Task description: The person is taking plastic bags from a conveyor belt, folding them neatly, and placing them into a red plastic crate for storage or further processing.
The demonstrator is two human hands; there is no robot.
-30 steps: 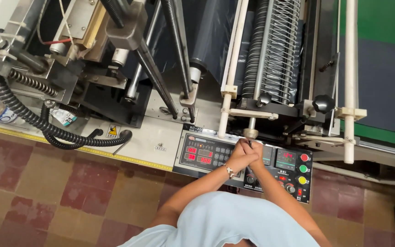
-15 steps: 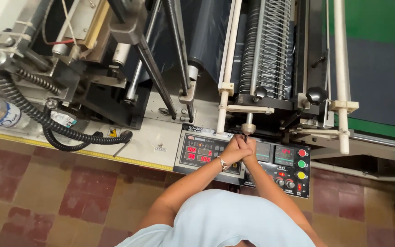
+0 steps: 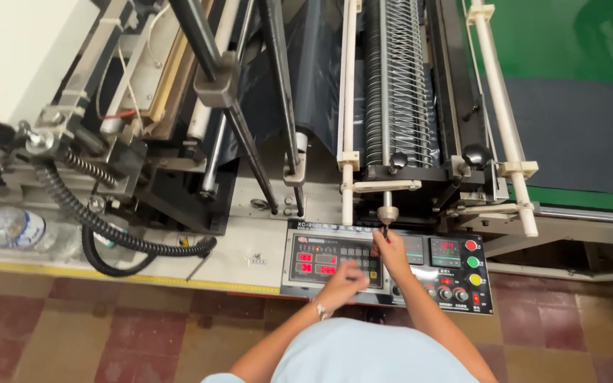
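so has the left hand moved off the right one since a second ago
Yes. The left hand has come away from the right hand, down and leftward over the black control panel keypad; the right reaches toward the panel's top edge.

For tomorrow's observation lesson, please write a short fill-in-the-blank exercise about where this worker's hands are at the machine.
1. Both hands rest on the machine's ____ panel.
2. The right hand reaches up near a small ____ knob above the panel.
3. The left hand wears a band on its ____.
4. At far left lies a clear plastic ____.

Missing words: control; metal; wrist; bottle
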